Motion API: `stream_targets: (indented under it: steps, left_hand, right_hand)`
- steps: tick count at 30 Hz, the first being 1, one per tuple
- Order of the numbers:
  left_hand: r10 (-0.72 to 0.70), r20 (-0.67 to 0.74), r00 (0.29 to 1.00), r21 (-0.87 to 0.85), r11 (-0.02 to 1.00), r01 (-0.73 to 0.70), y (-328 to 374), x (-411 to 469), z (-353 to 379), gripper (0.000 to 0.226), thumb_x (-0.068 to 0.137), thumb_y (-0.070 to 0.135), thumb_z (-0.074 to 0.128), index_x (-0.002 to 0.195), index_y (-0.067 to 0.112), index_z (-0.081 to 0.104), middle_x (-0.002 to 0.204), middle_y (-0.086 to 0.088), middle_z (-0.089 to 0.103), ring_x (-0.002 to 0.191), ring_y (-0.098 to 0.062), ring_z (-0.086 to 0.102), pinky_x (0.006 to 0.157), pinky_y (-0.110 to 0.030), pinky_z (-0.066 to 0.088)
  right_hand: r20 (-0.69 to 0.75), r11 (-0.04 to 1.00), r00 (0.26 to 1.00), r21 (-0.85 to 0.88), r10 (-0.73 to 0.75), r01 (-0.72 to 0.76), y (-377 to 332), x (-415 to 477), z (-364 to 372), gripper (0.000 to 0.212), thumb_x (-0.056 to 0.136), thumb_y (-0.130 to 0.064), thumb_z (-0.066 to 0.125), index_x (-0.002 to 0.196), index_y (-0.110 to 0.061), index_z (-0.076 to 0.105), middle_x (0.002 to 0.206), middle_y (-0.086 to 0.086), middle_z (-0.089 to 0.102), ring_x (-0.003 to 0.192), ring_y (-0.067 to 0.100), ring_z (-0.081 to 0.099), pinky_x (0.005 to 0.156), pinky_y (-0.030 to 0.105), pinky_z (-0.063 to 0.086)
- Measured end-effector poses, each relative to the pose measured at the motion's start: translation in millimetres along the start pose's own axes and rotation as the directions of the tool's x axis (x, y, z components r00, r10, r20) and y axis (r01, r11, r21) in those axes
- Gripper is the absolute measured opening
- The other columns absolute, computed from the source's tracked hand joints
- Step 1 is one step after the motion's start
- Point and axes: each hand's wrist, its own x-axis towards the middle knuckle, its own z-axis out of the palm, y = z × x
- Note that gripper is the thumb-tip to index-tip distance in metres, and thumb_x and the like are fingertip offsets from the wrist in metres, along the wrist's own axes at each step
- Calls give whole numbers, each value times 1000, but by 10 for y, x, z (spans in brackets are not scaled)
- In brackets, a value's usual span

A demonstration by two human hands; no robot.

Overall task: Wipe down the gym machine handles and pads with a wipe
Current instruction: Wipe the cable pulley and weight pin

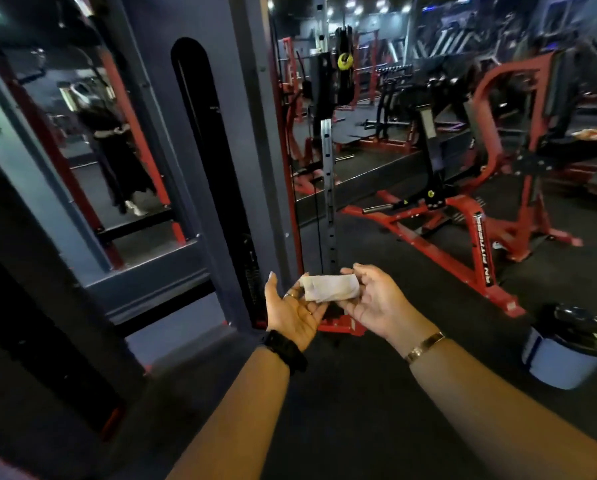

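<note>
Stretching between both hands, a folded white wipe (pixel 328 289) is held level in front of the body. Its left end is gripped by the bent fingers of the left hand (pixel 293 308), palm up and thumb raised clear. Its right end is pinched by the curled fingers and thumb of the right hand (pixel 376 303). A grey machine column (pixel 241 140) is seen just beyond the hands. Right of the right hand, a white tub (pixel 563 358) is lined with something black; its contents cannot be told.
</note>
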Motion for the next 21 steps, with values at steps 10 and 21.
stream_targets:
  steps: [10, 21]
  left_hand:
    - [-61, 68, 996, 105, 993, 54, 359, 1781, 773, 54, 92, 59, 48, 108, 9, 62, 92, -10, 68, 80, -21, 67, 80, -30, 54]
    - [107, 114, 988, 192, 973, -128, 531, 3485, 1871, 21, 95, 30, 58, 88, 10, 62, 57, 2, 52, 44, -6, 43, 65, -19, 52]
  right_hand:
    - [-49, 992, 994, 75, -94, 98, -948, 1503, 123, 23, 92, -9, 51, 113, -1, 54, 102, 17, 56, 92, 28, 61, 75, 40, 56]
    - [103, 994, 989, 12, -107, 107, -2341, 3069, 161, 21, 92, -2, 42, 109, 0, 55, 105, 22, 58, 100, 32, 60, 88, 42, 52]
